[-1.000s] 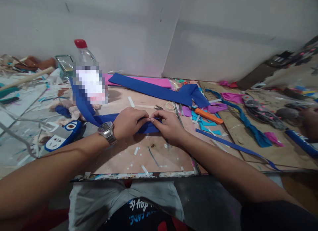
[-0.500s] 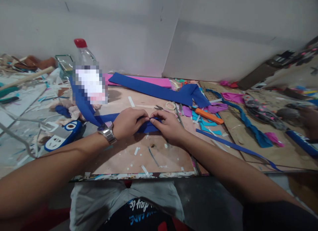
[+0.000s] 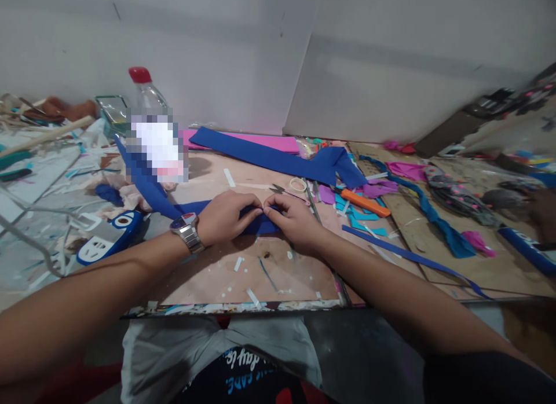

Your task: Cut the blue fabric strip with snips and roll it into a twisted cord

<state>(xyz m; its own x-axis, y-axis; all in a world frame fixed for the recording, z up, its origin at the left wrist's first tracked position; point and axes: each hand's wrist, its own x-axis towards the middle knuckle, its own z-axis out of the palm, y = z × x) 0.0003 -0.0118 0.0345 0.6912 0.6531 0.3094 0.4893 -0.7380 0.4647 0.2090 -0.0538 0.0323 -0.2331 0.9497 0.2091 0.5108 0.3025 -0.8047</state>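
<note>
A long blue fabric strip (image 3: 260, 224) lies across the tabletop, running left under my wrist and up past the bottle. My left hand (image 3: 228, 217), with a metal-banded watch on its wrist, pinches the strip between thumb and forefinger. Right beside it, my right hand (image 3: 293, 221) pinches the same strip, the fingertips of both hands nearly touching. Part of the strip is hidden behind my fingers. Beyond my hands lies a second, wide blue strip (image 3: 260, 156), folded over at its right end. Small scissors (image 3: 289, 193) lie just past my right hand.
At the left stand a red-capped bottle (image 3: 150, 97) and a blue-and-white power strip (image 3: 110, 236) with grey cables. An orange-handled cutter (image 3: 365, 202) lies right among fabric scraps, near a narrow blue strip (image 3: 412, 256). Another person's hand (image 3: 542, 213) shows at the far right.
My hands stay almost in place, with a slight shift of the fingers on the strip. The strip's left part by the bottle has moved a little.
</note>
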